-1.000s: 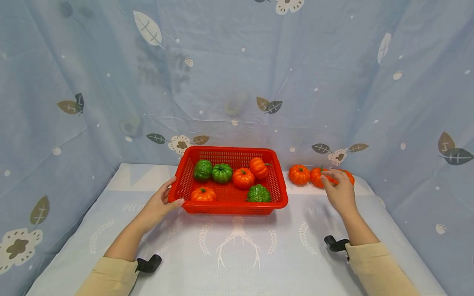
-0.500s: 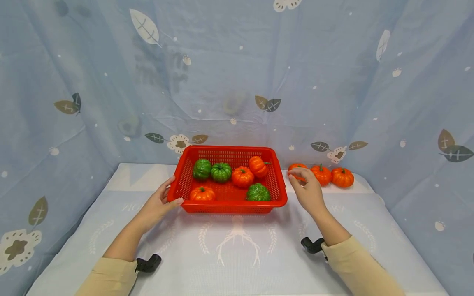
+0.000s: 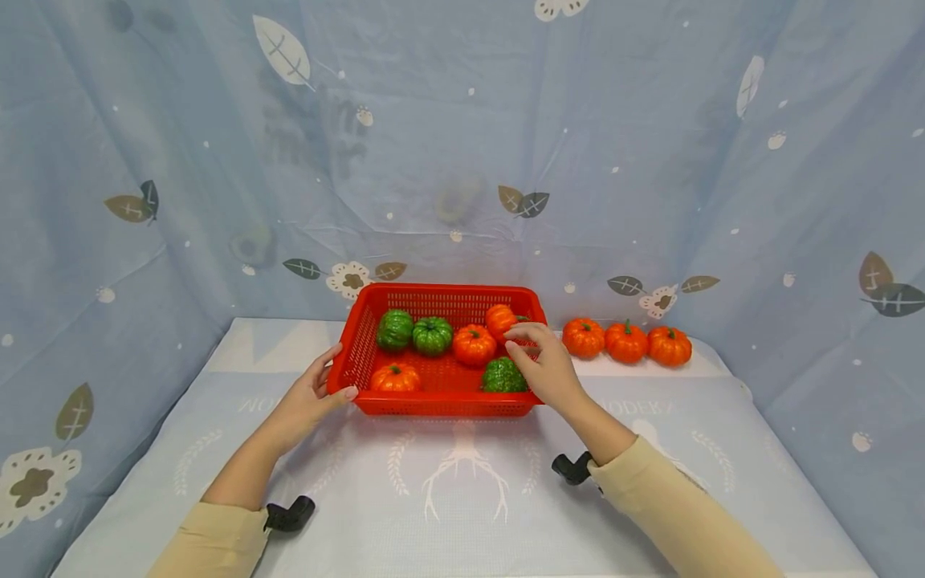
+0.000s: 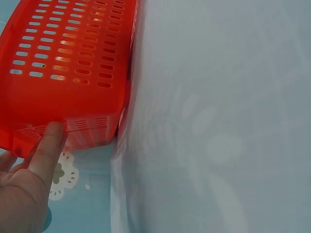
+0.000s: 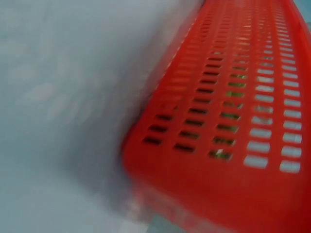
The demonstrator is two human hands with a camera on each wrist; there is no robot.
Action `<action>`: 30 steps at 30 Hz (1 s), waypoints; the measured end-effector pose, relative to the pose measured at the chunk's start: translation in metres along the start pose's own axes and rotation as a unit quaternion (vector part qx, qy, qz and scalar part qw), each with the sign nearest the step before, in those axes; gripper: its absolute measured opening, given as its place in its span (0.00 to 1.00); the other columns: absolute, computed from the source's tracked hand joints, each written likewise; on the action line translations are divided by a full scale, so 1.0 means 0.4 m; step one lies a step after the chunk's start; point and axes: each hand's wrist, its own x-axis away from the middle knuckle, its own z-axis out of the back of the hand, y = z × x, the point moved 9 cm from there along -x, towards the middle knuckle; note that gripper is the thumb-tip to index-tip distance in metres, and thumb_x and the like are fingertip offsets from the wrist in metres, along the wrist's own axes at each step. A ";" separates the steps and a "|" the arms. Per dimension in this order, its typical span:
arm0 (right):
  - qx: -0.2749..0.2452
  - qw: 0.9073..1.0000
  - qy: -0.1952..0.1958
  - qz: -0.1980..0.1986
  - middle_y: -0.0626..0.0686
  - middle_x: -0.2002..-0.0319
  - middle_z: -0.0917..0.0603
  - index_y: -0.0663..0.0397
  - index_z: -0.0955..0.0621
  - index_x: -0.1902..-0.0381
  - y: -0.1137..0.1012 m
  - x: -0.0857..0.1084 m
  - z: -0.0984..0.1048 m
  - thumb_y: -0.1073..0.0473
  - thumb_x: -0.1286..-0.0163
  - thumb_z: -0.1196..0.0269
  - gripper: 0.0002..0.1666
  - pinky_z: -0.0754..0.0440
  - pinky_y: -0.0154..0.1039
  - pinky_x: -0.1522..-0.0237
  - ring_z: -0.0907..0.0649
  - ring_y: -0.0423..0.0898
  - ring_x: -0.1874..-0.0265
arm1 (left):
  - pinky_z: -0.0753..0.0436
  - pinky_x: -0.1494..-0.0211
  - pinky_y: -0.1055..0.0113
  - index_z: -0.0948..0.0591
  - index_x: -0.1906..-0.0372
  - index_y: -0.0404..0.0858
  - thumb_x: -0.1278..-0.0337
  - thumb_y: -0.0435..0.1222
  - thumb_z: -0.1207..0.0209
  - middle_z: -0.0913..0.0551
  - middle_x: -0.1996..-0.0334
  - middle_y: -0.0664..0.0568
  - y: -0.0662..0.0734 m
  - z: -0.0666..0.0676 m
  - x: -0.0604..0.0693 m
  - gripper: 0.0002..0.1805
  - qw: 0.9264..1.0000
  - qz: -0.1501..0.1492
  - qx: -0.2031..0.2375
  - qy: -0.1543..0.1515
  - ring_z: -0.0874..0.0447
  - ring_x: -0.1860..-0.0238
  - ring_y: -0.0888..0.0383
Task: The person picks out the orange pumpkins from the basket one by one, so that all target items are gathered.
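In the head view, a red plastic basket (image 3: 433, 407) holds small green and orange pumpkins. My left hand (image 3: 302, 413) holds its front left corner, thumb on the front side and fingers along the left. The left wrist view shows that thumb (image 4: 48, 148) against the perforated basket wall (image 4: 63, 97). My right hand (image 3: 551, 369) hovers over the basket's right end, fingers bent, nothing visible between them. Beside its fingertips are a green pumpkin (image 3: 503, 377) and an orange pumpkin (image 3: 499, 319), partly covered by the hand. The right wrist view shows the blurred basket side (image 5: 214, 170), no hand.
Three orange pumpkins (image 3: 626, 343) line up on the table to the right of the basket. A pale printed cloth (image 3: 462, 530) covers the table. Blue patterned curtains (image 3: 448, 144) hang behind it and at both sides.
My right hand has moved left from above the row of orange pumpkins to the basket's right end, uncovering that row. The left hand and basket stay put.
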 end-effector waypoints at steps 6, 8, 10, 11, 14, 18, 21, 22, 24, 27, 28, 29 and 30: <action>-0.021 0.999 -0.035 -0.016 0.53 0.46 0.20 0.56 0.17 0.47 -0.019 -0.031 -0.060 0.58 0.27 0.37 0.14 0.17 0.49 0.46 0.18 0.51 0.47 | 0.24 0.37 0.65 0.56 0.19 0.44 0.35 0.39 0.36 0.45 0.24 0.36 0.002 0.000 0.000 0.50 1.000 0.000 -0.003 -0.001 0.39 0.27 0.38; -0.023 0.998 -0.051 -0.027 0.52 0.46 0.20 0.55 0.18 0.46 -0.022 -0.039 -0.084 0.57 0.27 0.37 0.15 0.17 0.48 0.45 0.18 0.50 0.47 | 0.24 0.37 0.66 0.56 0.19 0.44 0.34 0.38 0.36 0.45 0.24 0.36 0.001 0.000 0.000 0.50 1.000 0.001 -0.004 -0.001 0.39 0.27 0.38; -0.025 0.997 -0.067 -0.037 0.52 0.45 0.20 0.55 0.18 0.45 -0.028 -0.047 -0.109 0.57 0.27 0.37 0.15 0.17 0.48 0.45 0.18 0.51 0.47 | 0.24 0.37 0.67 0.56 0.19 0.44 0.34 0.38 0.37 0.45 0.24 0.36 0.000 0.000 -0.001 0.50 1.000 0.001 -0.003 -0.002 0.40 0.27 0.38; -0.024 0.996 -0.076 -0.041 0.52 0.45 0.20 0.54 0.18 0.46 -0.031 -0.051 -0.123 0.57 0.27 0.37 0.15 0.17 0.47 0.45 0.18 0.50 0.46 | 0.24 0.37 0.67 0.56 0.19 0.44 0.34 0.37 0.37 0.45 0.24 0.36 0.000 0.000 -0.001 0.49 1.000 0.001 -0.002 -0.001 0.40 0.27 0.38; -0.015 0.993 -0.105 -0.055 0.53 0.44 0.21 0.52 0.18 0.45 -0.041 -0.062 -0.166 0.58 0.27 0.37 0.14 0.17 0.46 0.45 0.20 0.51 0.44 | 0.24 0.38 0.67 0.56 0.19 0.44 0.34 0.37 0.37 0.45 0.24 0.37 -0.004 0.001 -0.004 0.49 1.000 0.003 -0.003 -0.001 0.39 0.27 0.38; 0.002 0.984 -0.162 -0.070 0.54 0.38 0.24 0.51 0.20 0.40 -0.051 -0.073 -0.231 0.57 0.25 0.39 0.17 0.20 0.50 0.41 0.23 0.54 0.39 | 0.24 0.38 0.63 0.56 0.19 0.45 0.34 0.38 0.37 0.44 0.24 0.38 -0.010 0.002 -0.006 0.50 1.000 0.011 -0.008 0.003 0.39 0.27 0.39; 0.014 0.977 -0.200 -0.076 0.54 0.35 0.25 0.50 0.21 0.37 -0.056 -0.083 -0.275 0.55 0.24 0.41 0.20 0.21 0.52 0.40 0.24 0.54 0.37 | 0.23 0.38 0.60 0.56 0.19 0.45 0.34 0.39 0.36 0.44 0.24 0.37 -0.011 0.002 -0.007 0.50 1.000 0.012 -0.011 0.003 0.38 0.27 0.38; 0.016 0.975 -0.209 -0.077 0.54 0.35 0.25 0.50 0.21 0.36 -0.057 -0.088 -0.287 0.55 0.23 0.41 0.20 0.21 0.52 0.41 0.23 0.54 0.38 | 0.24 0.38 0.60 0.56 0.19 0.45 0.34 0.39 0.37 0.44 0.24 0.37 -0.012 0.002 -0.007 0.50 1.000 0.011 -0.010 0.003 0.38 0.27 0.38; 0.018 0.972 -0.221 -0.082 0.52 0.35 0.24 0.48 0.21 0.36 -0.056 -0.097 -0.308 0.54 0.23 0.41 0.20 0.19 0.50 0.43 0.22 0.52 0.39 | 0.24 0.38 0.60 0.56 0.19 0.45 0.34 0.39 0.37 0.44 0.24 0.37 -0.012 0.001 -0.008 0.50 1.000 0.010 -0.008 0.003 0.38 0.27 0.38; 0.020 0.968 -0.233 -0.089 0.52 0.37 0.22 0.49 0.21 0.36 -0.052 -0.111 -0.336 0.56 0.24 0.41 0.20 0.17 0.47 0.48 0.20 0.51 0.42 | 0.23 0.38 0.62 0.56 0.19 0.45 0.34 0.38 0.37 0.44 0.24 0.37 -0.012 0.002 -0.008 0.50 1.000 0.007 -0.008 0.002 0.38 0.27 0.38; 0.023 0.967 -0.238 -0.092 0.52 0.38 0.21 0.50 0.21 0.37 -0.051 -0.116 -0.346 0.56 0.24 0.41 0.20 0.17 0.46 0.49 0.20 0.51 0.42 | 0.23 0.38 0.63 0.55 0.19 0.45 0.34 0.38 0.36 0.44 0.24 0.38 -0.013 0.003 -0.008 0.49 1.000 0.008 -0.005 0.003 0.38 0.27 0.38; 0.026 0.965 -0.244 -0.096 0.52 0.38 0.21 0.50 0.21 0.37 -0.049 -0.119 -0.355 0.56 0.24 0.41 0.20 0.17 0.45 0.49 0.20 0.51 0.43 | 0.23 0.39 0.64 0.55 0.19 0.45 0.34 0.38 0.36 0.44 0.24 0.38 -0.013 0.003 -0.008 0.49 1.000 0.007 -0.003 0.003 0.38 0.27 0.38; 0.030 0.962 -0.252 -0.099 0.53 0.38 0.21 0.51 0.21 0.37 -0.049 -0.122 -0.365 0.57 0.24 0.41 0.20 0.17 0.45 0.48 0.19 0.52 0.43 | 0.23 0.39 0.66 0.55 0.19 0.45 0.34 0.38 0.37 0.44 0.24 0.38 -0.013 0.004 -0.008 0.49 1.000 0.005 -0.001 0.002 0.38 0.27 0.39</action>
